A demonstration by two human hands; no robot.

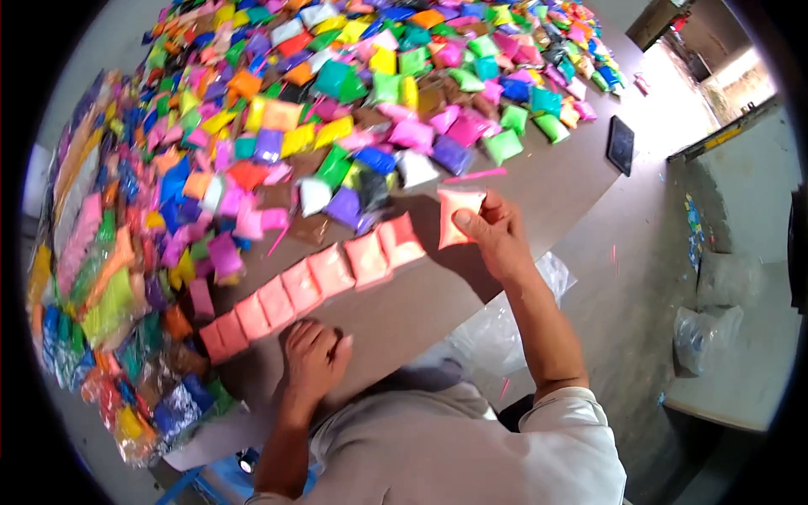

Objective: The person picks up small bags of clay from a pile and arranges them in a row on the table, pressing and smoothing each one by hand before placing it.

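Between the thumb and fingers of my right hand (501,236) is a small salmon-pink packet (455,210) in clear plastic, held upright above the table. A row of similar salmon-pink packets (301,284) lies below and to its left, edges touching or overlapping, slanting across the tabletop. My left hand (315,358) rests at the table's near side, just below the middle of that row. Its fingers are curled in and the thumb stands a little apart; nothing shows in it.
A big heap of multicoloured packets (412,135) covers the far part of the table (404,316). Larger bags of packets (109,311) are piled at the left. A phone (620,145) lies near the right edge. Clear plastic bags (709,337) lie off to the right.
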